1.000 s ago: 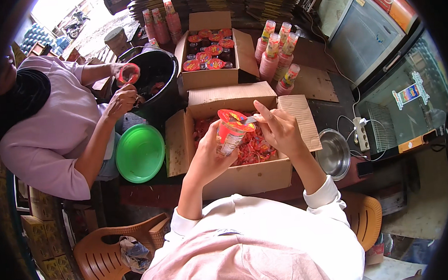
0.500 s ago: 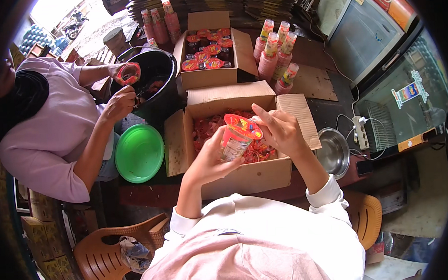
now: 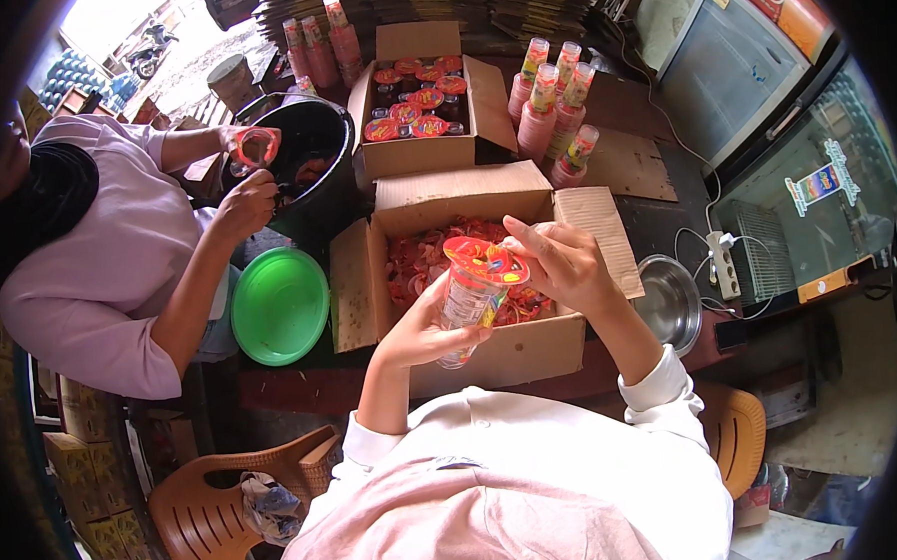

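Note:
My left hand (image 3: 418, 329) is wrapped round a clear printed plastic cup (image 3: 466, 304), tilted over the near edge of an open carton (image 3: 502, 363). The cup's red patterned film lid (image 3: 483, 261) faces up and looks bent. At its right edge, the fingers of my right hand (image 3: 570, 265) are pinched, with the index finger pointing up and away. Their exact hold is partly hidden. Beneath both hands, the carton contains a heap of red film scraps (image 3: 416, 271).
On the left, a co-worker's hands (image 3: 245, 201) hold a red-rimmed cup by a black bucket (image 3: 338, 150). Nearby are a green basin (image 3: 280, 307), a carton of sealed cups (image 3: 413, 156), pink cup stacks (image 3: 537, 126), a steel bowl (image 3: 667, 305) and a power strip (image 3: 723, 266).
The cup in my left hand has tipped so that its base shows below my fingers. Its lid looks more bent. My right hand stays at the lid's edge; the co-worker's cup has turned slightly.

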Motion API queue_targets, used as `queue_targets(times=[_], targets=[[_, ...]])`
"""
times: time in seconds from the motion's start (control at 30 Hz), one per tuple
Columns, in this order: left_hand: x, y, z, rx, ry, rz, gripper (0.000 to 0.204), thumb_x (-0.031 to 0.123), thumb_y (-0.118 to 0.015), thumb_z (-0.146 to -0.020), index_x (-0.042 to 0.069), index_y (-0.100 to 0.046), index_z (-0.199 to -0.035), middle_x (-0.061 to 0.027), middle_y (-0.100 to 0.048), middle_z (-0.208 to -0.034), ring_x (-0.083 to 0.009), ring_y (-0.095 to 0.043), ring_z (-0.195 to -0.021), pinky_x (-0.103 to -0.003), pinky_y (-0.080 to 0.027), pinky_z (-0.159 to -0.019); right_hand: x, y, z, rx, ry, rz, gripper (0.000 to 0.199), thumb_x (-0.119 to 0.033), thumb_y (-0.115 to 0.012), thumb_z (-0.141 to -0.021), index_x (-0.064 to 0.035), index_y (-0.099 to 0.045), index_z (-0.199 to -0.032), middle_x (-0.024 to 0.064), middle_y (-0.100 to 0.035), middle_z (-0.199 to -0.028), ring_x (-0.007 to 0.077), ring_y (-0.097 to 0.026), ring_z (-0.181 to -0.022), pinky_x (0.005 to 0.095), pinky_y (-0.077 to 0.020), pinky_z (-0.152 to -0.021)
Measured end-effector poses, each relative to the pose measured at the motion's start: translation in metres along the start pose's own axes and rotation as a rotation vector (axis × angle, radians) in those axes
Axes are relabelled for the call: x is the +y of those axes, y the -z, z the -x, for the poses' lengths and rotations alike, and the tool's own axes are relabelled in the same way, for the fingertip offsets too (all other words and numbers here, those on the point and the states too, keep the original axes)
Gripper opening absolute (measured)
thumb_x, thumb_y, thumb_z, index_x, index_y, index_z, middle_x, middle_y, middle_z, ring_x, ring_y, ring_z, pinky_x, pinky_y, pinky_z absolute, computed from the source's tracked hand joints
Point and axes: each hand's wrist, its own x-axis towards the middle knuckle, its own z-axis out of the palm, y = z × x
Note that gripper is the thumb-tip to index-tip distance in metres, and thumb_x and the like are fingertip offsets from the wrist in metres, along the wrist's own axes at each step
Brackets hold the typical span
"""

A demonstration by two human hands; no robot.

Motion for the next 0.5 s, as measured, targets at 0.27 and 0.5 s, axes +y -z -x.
queue_targets(times=[0.27, 0.5], targets=[[-0.016, 0.01, -0.002, -0.197, 0.099, 0.244, 0.065, 0.007, -0.067, -0.067, 0.004, -0.035, -0.123, -0.0052, -0.052, -0.103, -0.0114, -0.053, -0.087, -0.027, -0.043, -0.077, 0.002, 0.002, -0.002, 0.0, 0.025, -0.016, 0.057, 0.004, -0.061, -0.062, -0.0057, -0.05, -0.117, 0.0051, -0.061, -0.067, 0.0178, -0.06, -0.062, 0.0292, -0.0505, -0.058], [0.0, -0.003, -0.01, 0.09, -0.15, -0.068, 0.062, 0.003, -0.064, -0.066, 0.003, -0.033, -0.121, -0.0076, -0.047, -0.11, -0.0139, -0.045, -0.102, -0.028, -0.035, -0.089, 0.002, 0.011, -0.006, -0.039, 0.029, 0.081, 0.055, -0.001, -0.061, -0.064, -0.0061, -0.05, -0.118, 0.0041, -0.059, -0.065, 0.0166, -0.059, -0.06, 0.0286, -0.0498, -0.056]])
